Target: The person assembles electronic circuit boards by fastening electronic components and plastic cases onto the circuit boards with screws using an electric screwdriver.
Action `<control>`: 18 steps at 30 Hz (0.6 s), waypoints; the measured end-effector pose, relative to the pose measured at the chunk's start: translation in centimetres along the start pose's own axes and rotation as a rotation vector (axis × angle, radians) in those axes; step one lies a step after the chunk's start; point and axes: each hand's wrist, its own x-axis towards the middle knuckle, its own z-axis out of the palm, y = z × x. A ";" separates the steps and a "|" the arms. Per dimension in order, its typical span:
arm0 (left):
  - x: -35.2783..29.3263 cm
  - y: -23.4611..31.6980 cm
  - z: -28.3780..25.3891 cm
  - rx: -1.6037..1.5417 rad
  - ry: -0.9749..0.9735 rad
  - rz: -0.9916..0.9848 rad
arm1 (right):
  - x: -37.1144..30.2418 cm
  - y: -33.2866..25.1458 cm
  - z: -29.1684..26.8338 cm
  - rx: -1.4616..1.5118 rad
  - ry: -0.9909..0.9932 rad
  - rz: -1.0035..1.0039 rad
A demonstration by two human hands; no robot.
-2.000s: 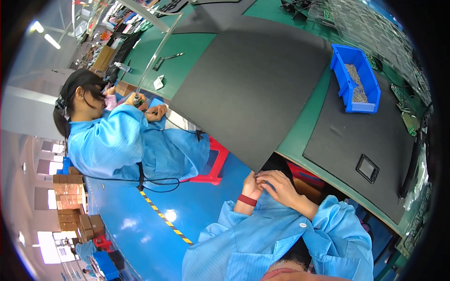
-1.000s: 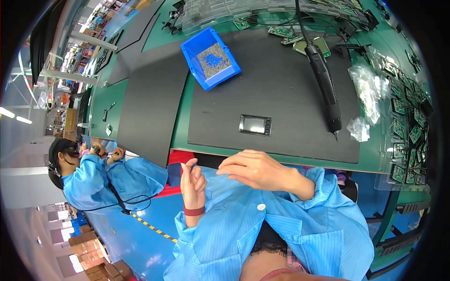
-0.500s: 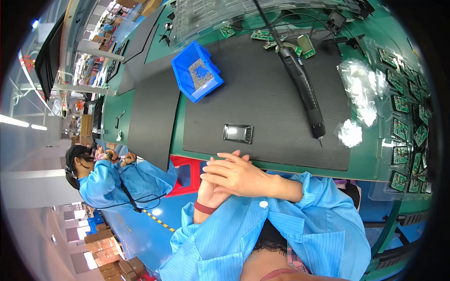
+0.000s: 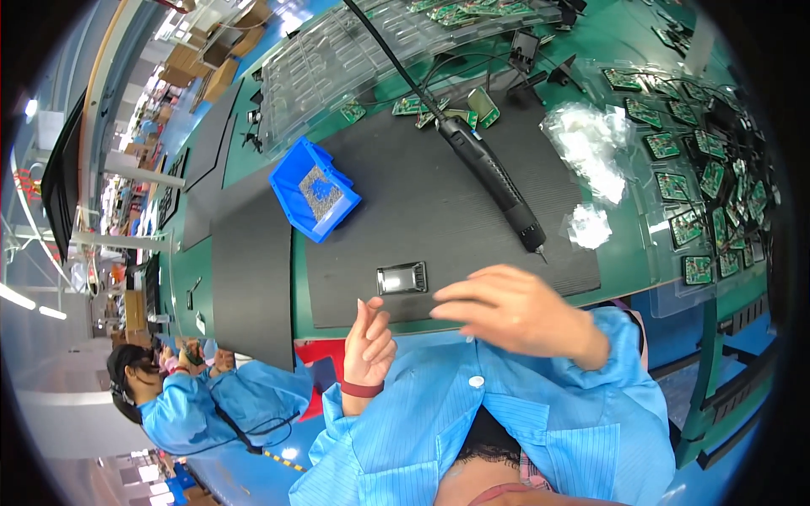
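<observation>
My left hand [image 4: 369,349], with a red band at the wrist, is raised at the mat's front edge with its fingers loosely curled and nothing visible in them. To its right, my right hand [image 4: 512,312] hovers with fingers stretched out and holds nothing. Just beyond both hands, a small black frame with a pale shiny window [image 4: 402,278] lies flat on the black ribbed mat [image 4: 405,194]; neither hand touches it. A black electric screwdriver [image 4: 498,185] rests on the mat at the right, its bit toward me and its cord running up and away.
A blue bin [image 4: 314,190] of small screws stands on the mat's left. Clear plastic bags [image 4: 591,148] lie at the right, beside trays of green circuit boards [image 4: 672,185]. More boards [image 4: 483,107] lie at the back. A co-worker [image 4: 211,392] sits at the left.
My hands, laid one over the other half a second ago, have come apart, the right one moving to the right. The whole view has shifted, so the bench things appear lower and further left.
</observation>
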 end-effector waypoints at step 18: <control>-5.5 3.5 -6.9 0.153 -0.042 0.177 | 11.0 20.2 -5.0 -0.505 0.174 0.428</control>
